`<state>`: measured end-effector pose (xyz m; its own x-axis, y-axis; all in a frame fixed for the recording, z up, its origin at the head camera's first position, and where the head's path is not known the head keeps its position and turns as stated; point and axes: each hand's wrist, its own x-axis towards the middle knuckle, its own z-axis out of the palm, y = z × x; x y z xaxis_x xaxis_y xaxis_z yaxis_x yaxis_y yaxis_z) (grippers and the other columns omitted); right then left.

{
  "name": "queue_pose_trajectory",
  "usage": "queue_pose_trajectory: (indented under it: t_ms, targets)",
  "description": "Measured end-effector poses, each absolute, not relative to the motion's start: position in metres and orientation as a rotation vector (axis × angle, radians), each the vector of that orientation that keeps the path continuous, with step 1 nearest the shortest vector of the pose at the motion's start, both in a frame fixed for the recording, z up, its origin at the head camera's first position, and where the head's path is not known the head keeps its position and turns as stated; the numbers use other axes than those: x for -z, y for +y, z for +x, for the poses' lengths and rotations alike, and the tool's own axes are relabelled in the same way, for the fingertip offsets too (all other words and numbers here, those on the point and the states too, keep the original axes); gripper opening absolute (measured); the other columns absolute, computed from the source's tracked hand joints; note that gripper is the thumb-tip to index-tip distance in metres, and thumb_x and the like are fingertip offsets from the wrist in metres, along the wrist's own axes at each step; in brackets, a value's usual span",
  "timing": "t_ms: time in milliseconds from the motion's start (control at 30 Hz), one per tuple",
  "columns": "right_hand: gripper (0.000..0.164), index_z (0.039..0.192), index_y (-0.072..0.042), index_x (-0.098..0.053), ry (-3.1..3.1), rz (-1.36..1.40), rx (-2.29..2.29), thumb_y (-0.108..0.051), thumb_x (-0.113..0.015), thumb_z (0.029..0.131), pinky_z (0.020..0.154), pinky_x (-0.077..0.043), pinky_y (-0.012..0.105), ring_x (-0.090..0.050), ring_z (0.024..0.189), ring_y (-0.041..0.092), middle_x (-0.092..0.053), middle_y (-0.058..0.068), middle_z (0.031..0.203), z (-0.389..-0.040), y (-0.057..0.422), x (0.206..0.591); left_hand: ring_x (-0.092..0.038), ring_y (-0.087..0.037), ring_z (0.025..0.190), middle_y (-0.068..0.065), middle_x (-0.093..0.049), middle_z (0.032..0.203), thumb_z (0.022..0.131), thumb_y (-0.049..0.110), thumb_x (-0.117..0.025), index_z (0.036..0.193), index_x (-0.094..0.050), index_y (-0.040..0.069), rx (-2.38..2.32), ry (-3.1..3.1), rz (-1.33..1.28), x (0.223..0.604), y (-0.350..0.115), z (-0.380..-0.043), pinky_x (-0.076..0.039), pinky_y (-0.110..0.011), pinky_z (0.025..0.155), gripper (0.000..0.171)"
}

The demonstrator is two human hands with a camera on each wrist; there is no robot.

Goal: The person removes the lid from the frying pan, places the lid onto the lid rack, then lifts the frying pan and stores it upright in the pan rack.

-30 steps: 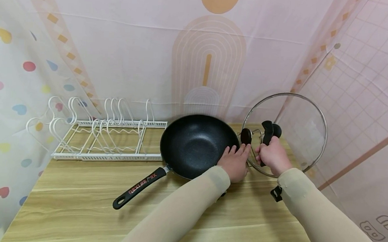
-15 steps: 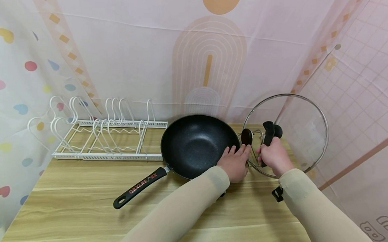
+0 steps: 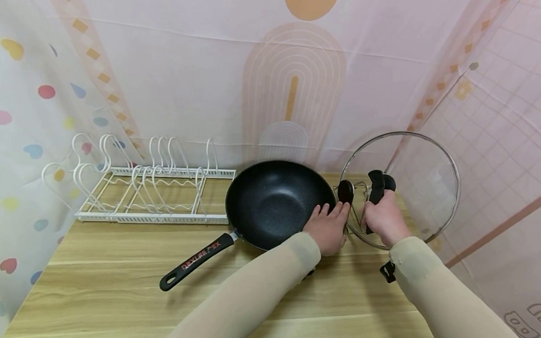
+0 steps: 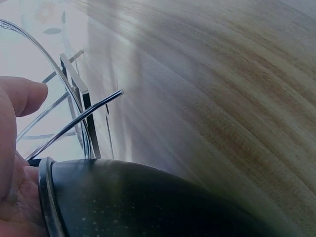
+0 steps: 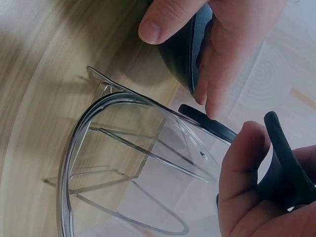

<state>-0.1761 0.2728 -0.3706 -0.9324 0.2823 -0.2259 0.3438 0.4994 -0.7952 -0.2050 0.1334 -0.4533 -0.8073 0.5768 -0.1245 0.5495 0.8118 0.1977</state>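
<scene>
A black wok (image 3: 273, 205) rests on the wooden table, its long handle (image 3: 196, 262) pointing to the front left. My left hand (image 3: 327, 229) lies over the wok's right rim, fingers straight and spread along the inside, thumb outside the wall. In the left wrist view the rim of the wok (image 4: 118, 197) sits against the palm. At the right, a clear glass lid (image 3: 421, 182) with a steel rim stands on edge in a wire stand (image 5: 133, 143). My right hand (image 3: 384, 220) grips the lid's black handle (image 3: 376, 187); its fingers curl round it.
A white rack (image 3: 153, 216) with curved wire dividers stands at the back left. Beside the wok's rim is a dark oval piece (image 3: 345, 192), next to the wire stand. Printed curtains (image 3: 188, 83) hang behind and along both sides of the table (image 3: 108, 283).
The head view has turned slightly, so the scene sits a little further right. Both hands stay in place on the wok and the lid handle.
</scene>
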Motion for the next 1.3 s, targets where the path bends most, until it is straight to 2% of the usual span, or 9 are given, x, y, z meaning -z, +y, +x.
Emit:
queue_pose_trajectory:
  t_ms: [67, 133, 233, 300, 567, 833, 1000, 1300]
  targets:
    - [0.064, 0.159, 0.006, -0.009, 2.672, 0.566, 1.438, -0.014, -0.040, 0.106, 0.081, -0.057, 0.040, -0.068, 0.078, 0.029, -0.064, 0.017, 0.090, -0.176, 0.273, 0.371, -0.023, -0.028, 0.163, 0.005, -0.018, 0.177, 0.107, 0.043, -0.056, 0.171, -0.009, 0.026, -0.222, 2.822, 0.887, 0.452, 0.133, -0.205, -0.018, -0.046, 0.134, 0.081]
    - [0.068, 0.161, 0.005, -0.005, 2.677, 0.580, 1.438, -0.016, -0.041, 0.107, 0.090, -0.056, 0.047, -0.068, 0.100, 0.039, -0.064, 0.028, 0.109, -0.175, 0.273, 0.370, -0.023, -0.028, 0.163, 0.005, -0.019, 0.177, 0.107, 0.044, -0.056, 0.171, -0.009, 0.026, -0.215, 2.827, 0.889, 0.452, 0.132, -0.204, -0.018, -0.046, 0.133, 0.081]
    - [0.071, 0.162, 0.004, -0.002, 2.673, 0.598, 1.445, -0.017, -0.042, 0.107, 0.105, -0.052, 0.057, -0.053, 0.130, 0.049, -0.044, 0.040, 0.143, -0.175, 0.273, 0.370, -0.024, -0.028, 0.163, 0.005, -0.019, 0.177, 0.107, 0.044, -0.057, 0.171, -0.010, 0.026, -0.205, 2.832, 0.890, 0.452, 0.132, -0.204, -0.018, -0.046, 0.133, 0.082]
    - [0.072, 0.162, 0.004, -0.002, 2.671, 0.605, 1.439, -0.018, -0.042, 0.107, 0.110, -0.048, 0.060, -0.045, 0.140, 0.051, -0.035, 0.042, 0.153, -0.174, 0.273, 0.369, -0.024, -0.029, 0.163, 0.005, -0.020, 0.177, 0.106, 0.044, -0.057, 0.171, -0.010, 0.025, -0.200, 2.835, 0.887, 0.452, 0.131, -0.203, -0.019, -0.046, 0.133, 0.083]
    - [0.073, 0.162, 0.006, -0.004, 2.730, 0.606, 1.403, -0.017, -0.045, 0.106, 0.115, -0.043, 0.062, -0.041, 0.145, 0.053, -0.032, 0.044, 0.156, -0.174, 0.274, 0.366, -0.024, -0.029, 0.163, 0.005, -0.021, 0.177, 0.106, 0.045, -0.057, 0.171, -0.011, 0.025, -0.187, 2.837, 0.880, 0.452, 0.132, -0.203, -0.019, -0.046, 0.133, 0.082]
    - [0.074, 0.160, 0.011, -0.017, 2.943, 0.588, 1.210, -0.018, -0.053, 0.101, 0.117, -0.041, 0.062, -0.045, 0.139, 0.054, -0.036, 0.042, 0.152, -0.175, 0.276, 0.366, -0.020, -0.029, 0.164, 0.006, -0.018, 0.178, 0.107, 0.045, -0.055, 0.171, -0.009, 0.027, -0.201, 2.822, 0.851, 0.454, 0.132, -0.204, -0.015, -0.046, 0.134, 0.081]
    - [0.075, 0.160, 0.009, -0.023, 3.057, 0.565, 1.048, -0.023, -0.058, 0.101, 0.117, -0.034, 0.063, -0.033, 0.140, 0.054, -0.035, 0.040, 0.153, -0.173, 0.272, 0.366, -0.019, -0.030, 0.164, 0.006, -0.017, 0.178, 0.108, 0.044, -0.054, 0.171, -0.008, 0.027, -0.205, 2.807, 0.837, 0.452, 0.130, -0.205, -0.013, -0.046, 0.134, 0.080]
    - [0.072, 0.160, 0.005, -0.026, 3.121, 0.474, 1.000, -0.022, -0.059, 0.102, 0.119, -0.026, 0.068, -0.017, 0.148, 0.054, -0.020, 0.036, 0.163, -0.168, 0.265, 0.361, -0.017, -0.029, 0.165, 0.005, -0.018, 0.178, 0.108, 0.044, -0.054, 0.171, -0.008, 0.026, -0.192, 2.787, 0.876, 0.448, 0.124, -0.206, -0.011, -0.047, 0.135, 0.080]
